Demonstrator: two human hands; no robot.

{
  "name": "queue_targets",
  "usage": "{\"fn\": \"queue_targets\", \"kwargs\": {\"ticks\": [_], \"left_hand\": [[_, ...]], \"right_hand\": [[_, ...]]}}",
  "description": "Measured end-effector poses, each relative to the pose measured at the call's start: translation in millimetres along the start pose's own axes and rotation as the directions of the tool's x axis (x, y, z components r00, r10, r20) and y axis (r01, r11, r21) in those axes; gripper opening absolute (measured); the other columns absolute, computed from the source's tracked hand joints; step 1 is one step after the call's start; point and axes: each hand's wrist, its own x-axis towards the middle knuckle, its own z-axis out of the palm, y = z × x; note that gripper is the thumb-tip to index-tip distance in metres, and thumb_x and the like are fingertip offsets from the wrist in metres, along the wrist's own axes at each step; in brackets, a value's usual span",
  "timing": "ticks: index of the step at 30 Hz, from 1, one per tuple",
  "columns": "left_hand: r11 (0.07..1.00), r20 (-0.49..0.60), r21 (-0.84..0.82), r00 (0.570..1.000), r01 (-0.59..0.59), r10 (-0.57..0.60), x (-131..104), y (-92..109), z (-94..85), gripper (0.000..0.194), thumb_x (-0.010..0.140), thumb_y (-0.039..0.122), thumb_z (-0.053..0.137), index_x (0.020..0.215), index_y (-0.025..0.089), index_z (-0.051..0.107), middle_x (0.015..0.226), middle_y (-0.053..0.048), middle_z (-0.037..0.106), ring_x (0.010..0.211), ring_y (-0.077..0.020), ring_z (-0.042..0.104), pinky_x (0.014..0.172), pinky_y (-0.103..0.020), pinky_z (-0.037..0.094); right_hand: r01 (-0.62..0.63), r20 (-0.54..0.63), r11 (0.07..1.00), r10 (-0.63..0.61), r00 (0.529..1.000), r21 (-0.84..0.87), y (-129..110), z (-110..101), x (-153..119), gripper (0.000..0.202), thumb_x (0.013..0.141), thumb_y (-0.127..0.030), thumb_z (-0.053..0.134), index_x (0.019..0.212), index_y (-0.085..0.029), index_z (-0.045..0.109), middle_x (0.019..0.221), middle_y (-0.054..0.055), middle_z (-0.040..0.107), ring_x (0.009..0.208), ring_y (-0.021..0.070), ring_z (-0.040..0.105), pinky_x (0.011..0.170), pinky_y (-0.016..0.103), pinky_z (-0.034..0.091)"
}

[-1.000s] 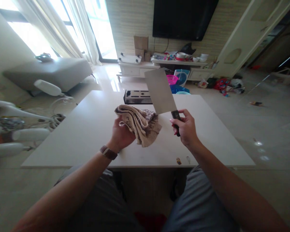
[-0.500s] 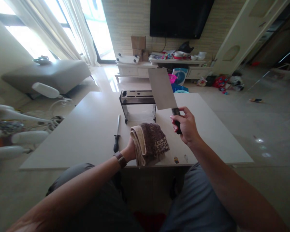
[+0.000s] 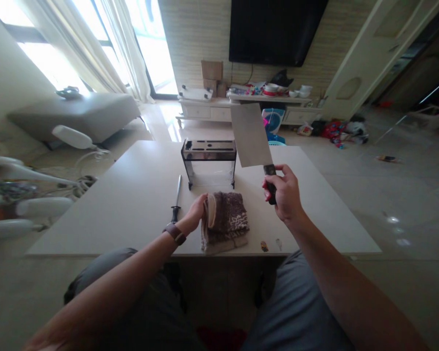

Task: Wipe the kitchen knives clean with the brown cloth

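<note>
My right hand (image 3: 286, 192) is closed round the black handle of a cleaver (image 3: 251, 135), its broad blade raised above the table and tilted up to the left. A folded brown towel (image 3: 227, 219) with a beige edge lies at the table's near side. My left hand (image 3: 194, 213) grips the towel's left edge, the fingers partly hidden behind the cloth. Left of the towel lies a honing steel (image 3: 178, 192); my left wrist covers part of its black handle. Behind the towel stands a knife block (image 3: 209, 150) with a slotted top and clear sides.
The white table (image 3: 131, 195) spans the space before my knees. Two small stickers, one a yellow figure (image 3: 264, 246), are near its front edge. White lamp-like pieces (image 3: 71, 136) stand at the left. A TV cabinet (image 3: 205, 111) is across the room.
The towel has come down onto the table and lies flatter, with my left hand shifted to its upper left edge. The cleaver stays raised in my right hand.
</note>
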Motion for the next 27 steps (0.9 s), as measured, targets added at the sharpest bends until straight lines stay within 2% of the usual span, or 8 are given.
{"fn": "queue_targets", "kwargs": {"ticks": [3, 6, 10, 13, 17, 20, 24, 27], "left_hand": [[0.990, -0.091, 0.100, 0.990, -0.102, 0.111, 4, 11, -12.1, 0.034, 0.079, 0.043, 0.061, 0.102, 0.018, 0.062, 0.110, -0.011, 0.070, 0.113, -0.0287, 0.063, 0.093, -0.038, 0.050], [0.959, -0.123, 0.204, 0.967, -0.196, 0.223, 5, 27, -21.9, 0.034, 0.078, 0.035, 0.062, 0.107, 0.018, 0.060, 0.123, -0.012, 0.065, 0.120, -0.0269, 0.059, 0.100, -0.037, 0.045], [0.896, -0.066, 0.335, 0.942, -0.290, 0.329, 14, 54, -33.7, 0.033, 0.079, 0.036, 0.060, 0.106, 0.017, 0.062, 0.119, -0.012, 0.067, 0.113, -0.0261, 0.062, 0.098, -0.037, 0.047], [0.830, 0.010, 0.455, 0.934, -0.323, 0.358, 25, 71, -53.1, 0.028, 0.075, 0.035, 0.064, 0.097, 0.018, 0.065, 0.109, -0.009, 0.071, 0.104, -0.0258, 0.065, 0.092, -0.036, 0.050], [0.727, 0.063, 0.637, 0.958, -0.255, 0.281, 36, 75, -92.5, 0.017, 0.066, 0.032, 0.071, 0.078, 0.021, 0.065, 0.085, -0.008, 0.073, 0.085, -0.0272, 0.068, 0.079, -0.035, 0.052], [0.650, 0.024, 0.745, 0.980, -0.151, 0.200, 36, 66, -117.3, 0.018, 0.062, 0.032, 0.074, 0.071, 0.022, 0.062, 0.074, -0.010, 0.072, 0.084, -0.0310, 0.070, 0.075, -0.036, 0.052], [0.582, 0.001, 0.813, 0.999, -0.029, 0.048, 25, 54, -131.6, 0.027, 0.062, 0.042, 0.078, 0.060, 0.022, 0.060, 0.058, -0.010, 0.066, 0.070, -0.0342, 0.072, 0.069, -0.040, 0.053], [0.576, 0.005, 0.817, 1.000, 0.010, -0.024, 18, 47, -133.1, 0.031, 0.063, 0.048, 0.079, 0.066, 0.021, 0.063, 0.051, -0.009, 0.063, 0.060, -0.0345, 0.071, 0.065, -0.041, 0.055]], "right_hand": [[0.094, -0.029, 0.993, -0.096, 0.995, -0.075, 1, -3, 1, 0.027, 0.080, -0.032, 0.067, 0.097, -0.027, 0.047, 0.063, -0.009, 0.060, 0.039, 0.0089, 0.048, 0.037, 0.020, 0.038], [0.195, -0.048, 0.959, -0.209, 0.977, -0.207, 1, -8, 3, 0.032, 0.081, -0.036, 0.073, 0.102, -0.025, 0.053, 0.072, -0.005, 0.067, 0.045, 0.0097, 0.052, 0.041, 0.022, 0.043], [0.263, -0.104, 0.882, -0.326, 0.940, -0.392, 1, -20, 10, 0.036, 0.075, -0.041, 0.082, 0.096, -0.022, 0.059, 0.080, 0.001, 0.074, 0.054, 0.0146, 0.064, 0.051, 0.027, 0.052], [0.302, -0.086, 0.798, -0.401, 0.912, -0.521, -7, -27, 17, 0.033, 0.077, -0.043, 0.081, 0.095, -0.019, 0.069, 0.078, 0.005, 0.076, 0.061, 0.0204, 0.071, 0.058, 0.032, 0.057], [0.412, 0.101, 0.542, -0.511, 0.853, -0.732, -39, -26, 32, 0.027, 0.081, -0.041, 0.077, 0.098, -0.020, 0.077, 0.083, 0.008, 0.080, 0.074, 0.0273, 0.076, 0.070, 0.038, 0.059], [0.492, 0.284, 0.359, -0.497, 0.820, -0.793, -76, -19, 48, 0.024, 0.081, -0.037, 0.076, 0.099, -0.023, 0.080, 0.096, 0.008, 0.082, 0.085, 0.0297, 0.077, 0.076, 0.040, 0.059], [0.555, 0.445, 0.203, -0.409, 0.797, -0.807, -128, -2, 69, 0.021, 0.080, -0.033, 0.075, 0.099, -0.025, 0.081, 0.091, 0.006, 0.082, 0.085, 0.0298, 0.076, 0.075, 0.038, 0.058], [0.588, 0.539, 0.096, -0.306, 0.785, -0.803, -160, 15, 80, 0.020, 0.079, -0.034, 0.074, 0.096, -0.027, 0.082, 0.088, 0.004, 0.082, 0.081, 0.0278, 0.075, 0.072, 0.035, 0.056]]}}
